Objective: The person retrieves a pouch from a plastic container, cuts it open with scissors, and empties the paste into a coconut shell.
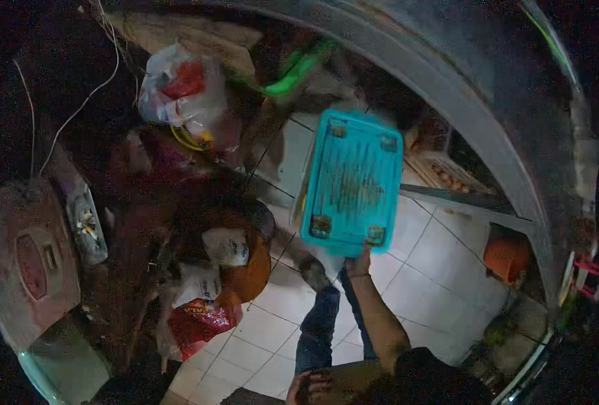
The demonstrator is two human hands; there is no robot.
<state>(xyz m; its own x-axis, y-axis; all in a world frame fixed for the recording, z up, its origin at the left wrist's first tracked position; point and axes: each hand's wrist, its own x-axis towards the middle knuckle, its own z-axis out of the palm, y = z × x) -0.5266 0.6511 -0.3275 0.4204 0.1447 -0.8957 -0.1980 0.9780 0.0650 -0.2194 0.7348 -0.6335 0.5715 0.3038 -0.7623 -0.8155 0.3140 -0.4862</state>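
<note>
Where my right hand (360,262) meets the teal plastic box (357,179), contact is at the near edge, close to its right corner; those fingers appear curled onto the rim in a grip. Position: box straight ahead of that hand, over the white tiled floor (441,283); support beneath not visible. Long axis: runs away from me, far end leaning slightly right. Right hand is the nearer; my left hand (309,388) lies low at the bottom of view, well apart from the box, fingers partly bent; cannot tell whether they hold anything. Appearance: ridged face, rounded corners, a darker square patch at each, brownish marks across the middle. Lid or base: undetermined. Off left: a red packet (205,327).
</note>
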